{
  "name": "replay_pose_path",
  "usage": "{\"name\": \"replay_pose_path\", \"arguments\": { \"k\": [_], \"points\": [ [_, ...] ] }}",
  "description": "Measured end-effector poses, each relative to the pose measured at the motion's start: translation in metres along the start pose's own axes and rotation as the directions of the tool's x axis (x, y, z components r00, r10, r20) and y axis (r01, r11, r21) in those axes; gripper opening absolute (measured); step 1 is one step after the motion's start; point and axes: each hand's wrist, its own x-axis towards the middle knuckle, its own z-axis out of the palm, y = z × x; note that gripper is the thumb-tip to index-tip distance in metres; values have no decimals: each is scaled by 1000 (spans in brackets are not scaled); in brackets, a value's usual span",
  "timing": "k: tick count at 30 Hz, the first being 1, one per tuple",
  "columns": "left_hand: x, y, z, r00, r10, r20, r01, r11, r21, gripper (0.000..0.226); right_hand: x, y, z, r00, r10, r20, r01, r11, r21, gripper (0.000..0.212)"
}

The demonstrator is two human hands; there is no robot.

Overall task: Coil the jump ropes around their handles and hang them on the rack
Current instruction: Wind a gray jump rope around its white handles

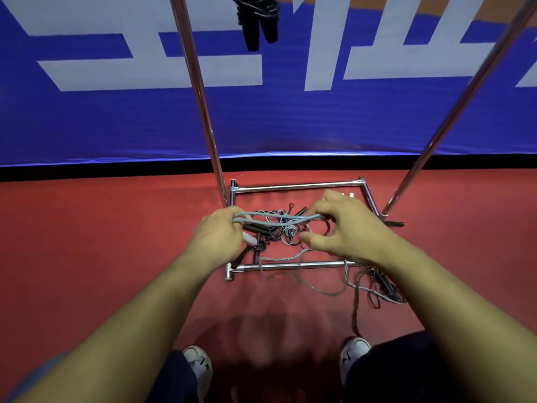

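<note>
While two white shoes (pixel 200 365) are standing on the red floor (pixel 87 257) at the bottom of the view, both bare forearms are reaching forward over the chrome base of the rack (pixel 293 266). Just beyond them, the left hand (pixel 218 237) is curling its fingers around a white handle (pixel 250 239) and a bunch of grey rope loops, and the right hand (pixel 345 228) is pinching the other end of the same grey jump rope (pixel 279 221) between thumb and fingertips, so the strands are stretching level between the two hands. Slack from this rope is trailing down over the near base bar and lying loose on the floor by the right forearm. Below the hands, inside the rectangular base, a tangle of black and grey ropes (pixel 286 232) with black handles is lying on the floor. Farther off, two slanted chrome poles are rising from the base toward the top edge, in front of a blue banner (pixel 87 117) with large white characters. Farthest up, a black coiled jump rope (pixel 258 21) is hanging near the left pole, its handles pointing down.
</note>
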Motion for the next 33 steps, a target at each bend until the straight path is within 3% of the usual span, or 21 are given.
{"name": "replay_pose_path", "arguments": {
  "k": [2, 4, 6, 9, 14, 16, 18, 20, 22, 25, 28, 30, 33],
  "points": [
    [2, -5, -3, 1000, -20, -18, 20, 1000, -23, 20, -1, -2, 3, 999, -26, 41, 25, 1000, 12, 43],
    [3, -9, -8, 999, 4, -32, -5, 999, -35, 8, -1, 2, 4, 1000, -25, 4, 25, 999, -23, 42],
    [2, -10, -15, 990, 103, 97, -85, 980, -179, 12, 3, 7, 2, 993, 41, -115, -45, 998, -38, 37],
    [-3, -2, -20, 888, 265, 375, -118, 921, -372, 15, 8, 11, -7, 940, 191, -283, -146, 974, 175, 26],
    [-8, 0, -12, 783, 342, 519, -54, 869, -491, 45, 11, 8, -10, 913, 348, -214, -197, 834, 514, 40],
    [-7, 2, -7, 828, 301, 474, -26, 864, -503, 41, 12, 8, -10, 903, 380, -203, -209, 798, 565, 45],
    [-5, 1, 0, 878, 262, 401, -100, 919, -381, 40, 10, 8, -11, 913, 357, -199, -200, 814, 545, 45],
    [-3, -3, 3, 907, 238, 346, -222, 971, -85, 31, 7, 7, -10, 944, 279, -176, -188, 893, 408, 42],
    [-4, -5, 2, 927, 182, 327, -269, 931, 246, 18, 4, 6, -8, 980, 178, -91, -151, 957, 249, 39],
    [-7, -1, -2, 956, 89, 280, -211, 872, 443, 22, 3, 7, -3, 994, 106, 14, -106, 976, 188, 41],
    [0, -7, -4, 983, 74, 170, -144, 882, 449, 23, 4, 6, -6, 994, 93, 54, -104, 963, 248, 43],
    [4, -11, -6, 992, 67, 109, -103, 923, 371, 21, 3, 4, -5, 984, 119, 134, -155, 941, 300, 28],
    [6, -9, -5, 996, 72, 61, -81, 985, 156, 23, -1, -2, 6, 896, 144, 421, -319, 867, 384, 13]
  ]
}}
